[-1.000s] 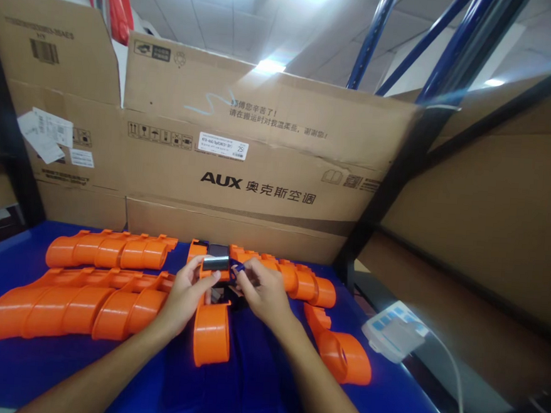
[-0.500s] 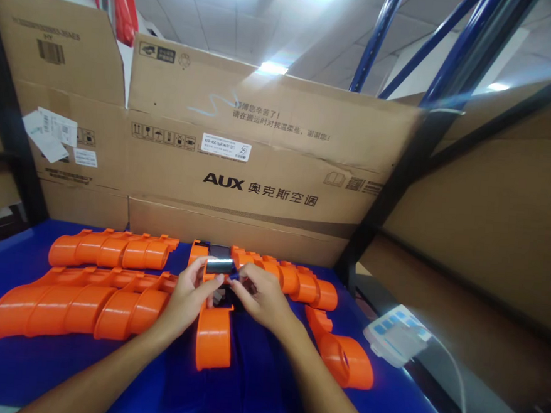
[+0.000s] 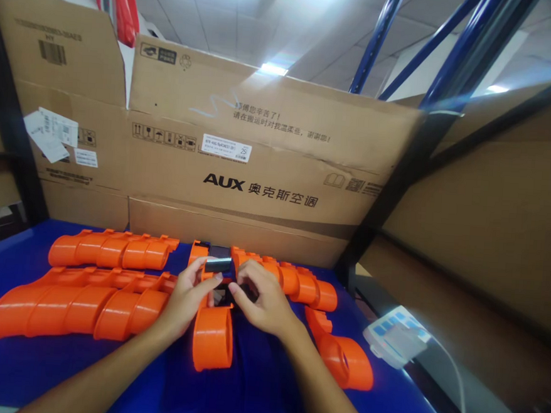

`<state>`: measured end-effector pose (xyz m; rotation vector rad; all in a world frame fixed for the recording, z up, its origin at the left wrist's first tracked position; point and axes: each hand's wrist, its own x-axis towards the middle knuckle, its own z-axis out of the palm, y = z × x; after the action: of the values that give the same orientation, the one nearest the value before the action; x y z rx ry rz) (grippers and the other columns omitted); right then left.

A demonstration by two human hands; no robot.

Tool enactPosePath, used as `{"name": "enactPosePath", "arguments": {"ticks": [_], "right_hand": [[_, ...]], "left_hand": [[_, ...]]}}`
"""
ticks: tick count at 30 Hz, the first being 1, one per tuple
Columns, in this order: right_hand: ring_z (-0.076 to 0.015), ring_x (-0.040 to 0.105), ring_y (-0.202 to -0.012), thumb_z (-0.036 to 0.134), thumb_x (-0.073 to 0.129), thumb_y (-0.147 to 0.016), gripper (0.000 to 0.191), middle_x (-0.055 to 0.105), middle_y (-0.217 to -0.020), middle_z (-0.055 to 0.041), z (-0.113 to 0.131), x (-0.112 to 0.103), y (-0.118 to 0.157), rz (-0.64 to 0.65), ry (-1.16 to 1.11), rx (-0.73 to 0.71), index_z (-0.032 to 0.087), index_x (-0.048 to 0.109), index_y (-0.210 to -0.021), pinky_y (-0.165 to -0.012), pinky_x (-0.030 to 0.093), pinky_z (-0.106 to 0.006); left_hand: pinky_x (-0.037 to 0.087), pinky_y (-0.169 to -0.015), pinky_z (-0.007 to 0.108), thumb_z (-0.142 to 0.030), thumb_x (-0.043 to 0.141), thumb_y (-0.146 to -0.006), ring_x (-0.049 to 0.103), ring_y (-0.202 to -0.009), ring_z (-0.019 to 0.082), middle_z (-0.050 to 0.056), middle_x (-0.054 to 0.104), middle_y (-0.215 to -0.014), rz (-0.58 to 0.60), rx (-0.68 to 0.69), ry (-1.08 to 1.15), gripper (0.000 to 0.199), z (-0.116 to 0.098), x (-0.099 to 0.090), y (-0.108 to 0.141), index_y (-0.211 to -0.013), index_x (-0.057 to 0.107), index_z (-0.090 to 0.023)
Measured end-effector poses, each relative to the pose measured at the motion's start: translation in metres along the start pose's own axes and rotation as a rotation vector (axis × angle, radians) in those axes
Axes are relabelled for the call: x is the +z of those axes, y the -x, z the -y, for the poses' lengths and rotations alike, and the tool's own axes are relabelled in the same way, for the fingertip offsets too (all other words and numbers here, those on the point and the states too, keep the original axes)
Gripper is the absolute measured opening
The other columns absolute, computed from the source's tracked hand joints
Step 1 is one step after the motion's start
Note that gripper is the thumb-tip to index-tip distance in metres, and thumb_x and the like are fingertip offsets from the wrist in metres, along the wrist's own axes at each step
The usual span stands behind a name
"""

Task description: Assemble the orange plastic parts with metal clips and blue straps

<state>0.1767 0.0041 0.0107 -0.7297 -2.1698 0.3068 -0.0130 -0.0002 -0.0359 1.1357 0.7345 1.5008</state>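
My left hand (image 3: 188, 295) is closed around a small orange plastic piece topped by a black ridged strip (image 3: 218, 265) with a pale toothed edge. My left thumb presses on the near side of it. Just to the right, my right hand (image 3: 262, 297) has curled fingers, with a gap between thumb and index finger and nothing seen in it. Below the hands is an orange curved part (image 3: 213, 338), its upper end near my left fingers; whether it joins the held piece cannot be made out. A dark opening shows between the hands.
Rows of orange curved parts (image 3: 61, 308) lie left on the blue table surface (image 3: 122, 372), with more (image 3: 305, 283) behind my right hand. A separate orange part (image 3: 347, 361) lies right. A white power strip (image 3: 396, 334) with a cable sits at the right edge. Cardboard (image 3: 265, 221) stands behind.
My right fingers have come away from a dark blue bit beside the ridged strip. The strip has tilted slightly, and the orange curved part below has turned a little.
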Motion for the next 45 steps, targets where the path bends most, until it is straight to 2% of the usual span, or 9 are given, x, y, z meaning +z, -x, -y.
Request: {"name": "enactPosePath", "arguments": {"ticks": [4,8,14,20,25,29,34,39,45], "right_hand": [[-0.02,0.058,-0.084,0.041,0.049,-0.103,0.019,0.061,-0.093,-0.0043,0.0,0.001,-0.002,-0.13,-0.261,0.139,0.023,0.056,-0.103,-0.077,0.048,-0.034],[-0.0226,0.064,-0.096,0.05,0.051,-0.1,0.038,0.065,-0.108,-0.0058,0.001,0.005,-0.005,0.019,-0.58,0.277,0.028,0.049,-0.132,-0.084,0.052,-0.036],[-0.021,0.062,-0.098,0.05,0.063,-0.094,0.037,0.064,-0.11,-0.0049,0.002,0.01,-0.006,-0.005,-0.74,0.283,0.027,0.052,-0.121,-0.087,0.05,-0.034],[-0.016,0.055,-0.081,0.049,0.065,-0.094,0.03,0.058,-0.094,-0.0011,0.006,0.018,-0.007,-0.068,-0.581,0.31,0.025,0.05,-0.104,-0.071,0.048,-0.028],[-0.015,0.052,-0.075,0.05,0.062,-0.095,0.029,0.056,-0.091,-0.0001,0.009,0.02,-0.008,-0.057,-0.508,0.28,0.025,0.047,-0.1,-0.067,0.046,-0.027],[-0.0166,0.057,-0.078,0.046,0.042,-0.105,0.025,0.062,-0.096,-0.0028,0.01,0.005,-0.008,-0.03,-0.252,0.277,0.025,0.053,-0.107,-0.071,0.046,-0.029],[-0.0162,0.05,-0.06,0.037,0.058,-0.096,0.017,0.053,-0.06,0.0034,0.006,-0.03,-0.001,0.105,0.196,0.375,0.022,0.061,-0.088,-0.059,0.033,-0.027],[-0.0121,0.043,-0.048,0.019,0.069,-0.079,0.012,0.054,-0.054,0.0063,0.005,-0.044,0.009,0.349,0.14,0.324,0.023,0.067,-0.09,-0.051,0.024,-0.026],[-0.0106,0.042,-0.046,0.005,0.059,-0.067,0.022,0.052,-0.052,0.0074,0.011,-0.039,0.011,0.36,0.041,0.273,0.023,0.064,-0.078,-0.049,0.023,-0.024]], "left_hand": [[0.048,-0.05,0.023,-0.033,0.081,-0.078,0.057,-0.046,0.009,0.0,0.07,-0.084,0.049,-0.058,0.095,0.056,-0.01,0.002,0.003,-0.129,0.06,-0.023],[0.057,-0.059,0.029,-0.031,0.079,-0.082,0.071,-0.06,0.017,0.009,0.072,-0.111,0.183,-0.144,0.17,0.072,-0.018,0.008,0.011,-0.147,0.048,-0.029],[0.059,-0.091,0.051,-0.027,0.083,-0.079,0.074,-0.105,0.035,0.016,0.064,-0.138,0.363,-0.27,0.224,0.067,-0.012,0.008,0.017,-0.141,0.057,-0.027],[0.038,-0.117,0.051,-0.031,0.081,-0.079,0.054,-0.135,0.036,0.015,0.067,-0.137,0.206,-0.061,0.078,0.052,-0.011,0.004,0.008,-0.128,0.07,-0.018],[0.042,-0.114,0.045,-0.03,0.081,-0.077,0.058,-0.131,0.034,0.013,0.07,-0.133,0.194,-0.035,0.05,0.049,-0.014,0.003,0.006,-0.124,0.073,-0.018],[0.059,-0.09,0.043,-0.039,0.08,-0.078,0.074,-0.104,0.034,0.016,0.076,-0.119,0.202,-0.169,0.137,0.053,-0.015,0.003,0.007,-0.125,0.071,-0.016],[0.062,-0.077,0.04,-0.048,0.075,-0.082,0.077,-0.087,0.032,0.016,0.08,-0.101,0.072,-0.201,0.316,0.058,-0.013,0.0,0.005,-0.127,0.066,-0.013],[0.061,-0.077,0.038,-0.048,0.074,-0.083,0.077,-0.09,0.031,0.014,0.08,-0.099,0.049,-0.198,0.357,0.056,-0.011,0.0,0.004,-0.127,0.065,-0.014],[0.061,-0.076,0.038,-0.051,0.073,-0.083,0.077,-0.087,0.031,0.014,0.08,-0.097,0.05,-0.202,0.336,0.06,-0.012,0.0,0.007,-0.128,0.065,-0.013]]}}
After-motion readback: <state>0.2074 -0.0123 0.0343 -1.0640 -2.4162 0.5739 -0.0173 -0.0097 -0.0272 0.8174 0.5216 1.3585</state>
